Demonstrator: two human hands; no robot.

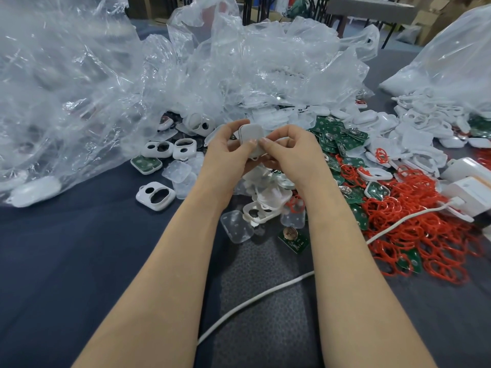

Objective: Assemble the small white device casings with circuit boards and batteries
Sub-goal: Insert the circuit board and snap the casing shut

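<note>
Head view: both bare forearms are extended from the near edge toward the centre of the table (79, 261), which is covered in dark cloth. The left hand (228, 150) and the right hand (292, 152) are raised above the parts and brought together. A small white casing (251, 132) is held between them. The fingers of each hand are curled round its sides, and both thumb tips are pressed side by side on its near face.

Loose white casing frames (156, 195) and translucent covers (236, 227) are scattered below and left of the hands. Green circuit boards (337, 136) are heaped just right of the hands, and a mass of red rings (414, 216) is spread further right. One board with a coin cell (293, 239) lies apart, near the right forearm. Crumpled clear plastic bags (79, 88) fill the far and left side. A white cable (252, 301) passes under the right forearm.
</note>
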